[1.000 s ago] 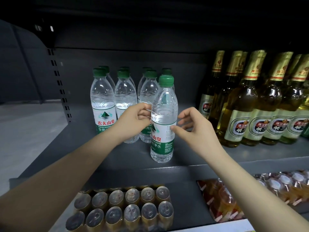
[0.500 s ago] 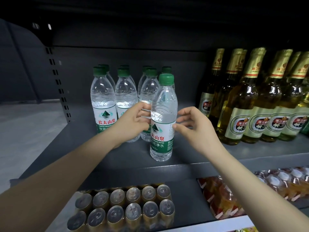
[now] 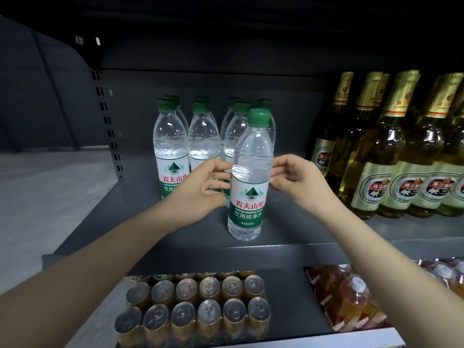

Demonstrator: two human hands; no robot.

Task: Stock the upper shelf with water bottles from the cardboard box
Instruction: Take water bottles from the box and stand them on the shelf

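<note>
Head view, nearest: a tray of gold cans (image 3: 198, 310) sits on the lower shelf, tops up, with wrapped packs of amber drink bottles (image 3: 351, 300) to its right.
Forearms: both reach up and forward over the front lip of the upper shelf (image 3: 100, 222).
Front water bottle (image 3: 247, 177): upright near the shelf's front edge, green cap on, label facing out, standing just ahead of the others.
Left hand (image 3: 200, 194): at the bottle's left side, fingers curled, fingertips at the bottle just above the label; whether they press it or only brush it, I cannot tell.
Right hand (image 3: 298, 182): at the bottle's right side, fingers loosely bent, thumb tip near the label's upper edge; contact is not clear, and it does not wrap the bottle.
Behind the hands: a cluster of water bottles (image 3: 173, 146) in rows, all upright and green-capped, close together.
Right of the cluster: beer bottles (image 3: 391, 156) with gold foil necks, lined up in rows, apart from the water.
Farthest: the dark back panel (image 3: 226, 84) and a slotted upright (image 3: 110, 126) on the left.
</note>
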